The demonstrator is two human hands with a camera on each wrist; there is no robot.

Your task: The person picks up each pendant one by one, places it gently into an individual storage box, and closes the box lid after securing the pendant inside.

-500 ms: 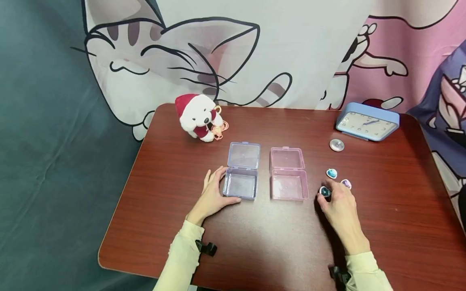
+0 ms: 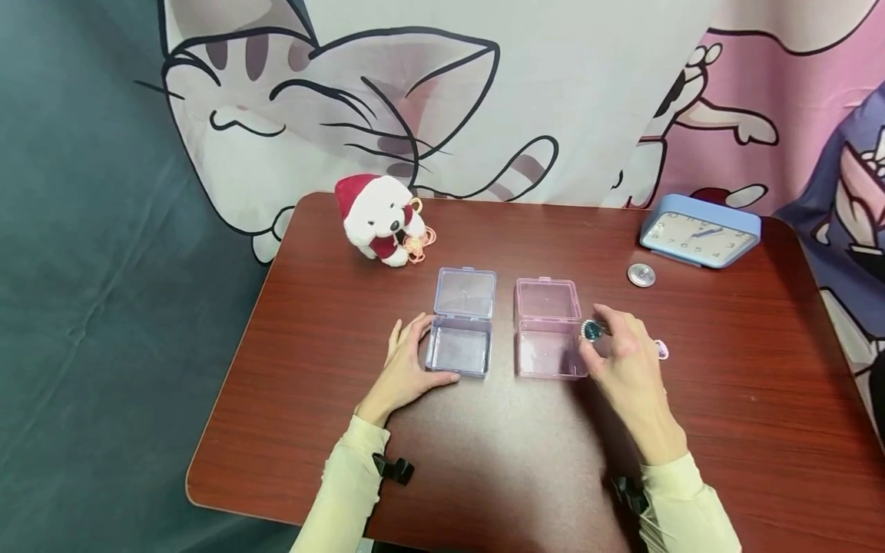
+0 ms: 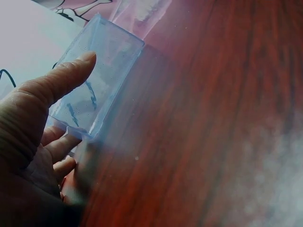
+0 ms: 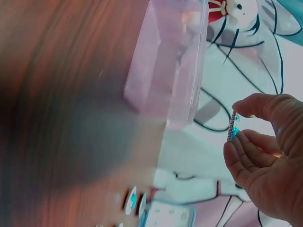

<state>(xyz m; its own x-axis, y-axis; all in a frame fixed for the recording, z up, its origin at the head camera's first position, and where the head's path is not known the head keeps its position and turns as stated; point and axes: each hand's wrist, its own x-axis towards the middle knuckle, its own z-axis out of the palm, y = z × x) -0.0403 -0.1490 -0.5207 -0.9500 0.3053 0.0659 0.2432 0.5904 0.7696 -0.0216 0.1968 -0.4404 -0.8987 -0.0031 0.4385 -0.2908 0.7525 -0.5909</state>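
Observation:
My left hand (image 2: 408, 365) holds a see-through blue plastic box (image 2: 459, 349) by its corner, thumb along the front wall and fingers at the left side; its lid stands open. Between thumb and fingertips, my right hand (image 2: 632, 376) pinches a dark teal gem (image 2: 591, 330) with a beaded pale rim, raised by the right side of an open pink plastic box (image 2: 541, 349). Both boxes look bare inside. A purple gem (image 2: 661, 349) lies on the table, just right of the right hand. In the right wrist view a light blue gem (image 4: 131, 201) shows, hidden by that hand in the head view.
Behind the gems lies a round silver disc (image 2: 641, 275), with a blue clock (image 2: 700, 230) at the back right. A white plush bear (image 2: 376, 219) in a red hat sits at the back left of the brown table (image 2: 276, 415). A patterned curtain hangs behind.
My right hand has lifted the dark teal gem off the table and carried it left and away from me, to the pink box's edge. The left hand stays on the blue box.

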